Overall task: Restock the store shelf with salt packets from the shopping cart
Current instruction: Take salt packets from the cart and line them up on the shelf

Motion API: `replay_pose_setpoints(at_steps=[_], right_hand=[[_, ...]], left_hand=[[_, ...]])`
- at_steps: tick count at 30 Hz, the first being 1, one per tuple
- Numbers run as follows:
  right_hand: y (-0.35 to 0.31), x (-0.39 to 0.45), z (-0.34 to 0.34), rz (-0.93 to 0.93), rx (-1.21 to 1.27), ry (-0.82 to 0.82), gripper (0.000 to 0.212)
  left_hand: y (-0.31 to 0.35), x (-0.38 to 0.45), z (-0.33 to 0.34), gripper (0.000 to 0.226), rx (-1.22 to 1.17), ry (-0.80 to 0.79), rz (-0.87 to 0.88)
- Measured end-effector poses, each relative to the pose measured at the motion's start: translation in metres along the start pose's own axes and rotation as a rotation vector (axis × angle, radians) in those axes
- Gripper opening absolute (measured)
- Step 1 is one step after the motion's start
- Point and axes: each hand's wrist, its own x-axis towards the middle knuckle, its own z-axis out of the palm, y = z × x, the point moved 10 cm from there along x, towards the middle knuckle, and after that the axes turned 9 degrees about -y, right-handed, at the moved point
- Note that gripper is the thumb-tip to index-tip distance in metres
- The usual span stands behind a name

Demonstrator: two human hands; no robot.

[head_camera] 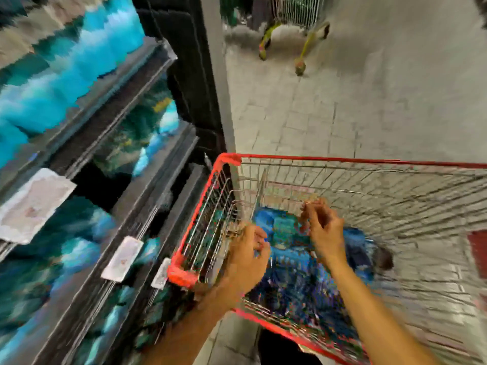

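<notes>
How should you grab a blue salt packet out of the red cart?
Come from above, since the cart's wire walls close off every side. The salt packets lie piled flat at the bottom, so I'd pinch the top one by its two opposite edges, one in each hand. Both the left hand and right hand hover over the pile with curled fingers. The blur hides finer detail.
</notes>
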Motion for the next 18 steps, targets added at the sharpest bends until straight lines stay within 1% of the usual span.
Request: replay_pose_setpoints(at_steps=[2,4,6,9,11,12,14,15,16,17,18], right_hand=[[0.059,0.015,-0.035,0.105,-0.049,0.068,0.02],[0.119,0.022,-0.059,0.224,-0.109,0.116,0.021],[0.181,0.029,-0.074,0.36,-0.166,0.135,0.025],[0.265,0.036,-0.08,0.542,-0.205,0.112,0.032],[0.317,0.043,-0.079,0.654,-0.281,0.053,0.028],[0.338,0.048,-0.076,0.682,-0.308,0.025,0.024],[0.371,0.064,-0.071,0.713,-0.367,-0.015,0.015],[0.387,0.075,-0.068,0.723,-0.418,-0.035,0.015],[0.402,0.088,-0.066,0.723,-0.483,-0.056,0.023],[0.415,0.098,-0.064,0.722,-0.552,-0.073,0.033],[0.423,0.107,-0.064,0.726,-0.619,-0.077,0.041]], left_hand=[[-0.041,0.043,0.062,0.02,-0.076,-0.173,-0.182],[-0.088,0.08,0.11,0.017,-0.164,-0.266,-0.385],[-0.131,0.114,0.15,0.017,-0.134,-0.314,-0.483],[-0.185,0.158,0.188,0.031,-0.062,-0.319,-0.567],[-0.219,0.184,0.214,0.037,0.01,-0.336,-0.616],[-0.235,0.194,0.223,0.037,0.04,-0.334,-0.642],[-0.258,0.215,0.238,0.02,0.045,-0.302,-0.665],[-0.274,0.226,0.245,0.034,0.05,-0.279,-0.682],[-0.289,0.235,0.254,0.05,0.098,-0.293,-0.711],[-0.302,0.241,0.262,0.056,0.12,-0.31,-0.753],[-0.312,0.247,0.266,0.057,0.148,-0.309,-0.78]])
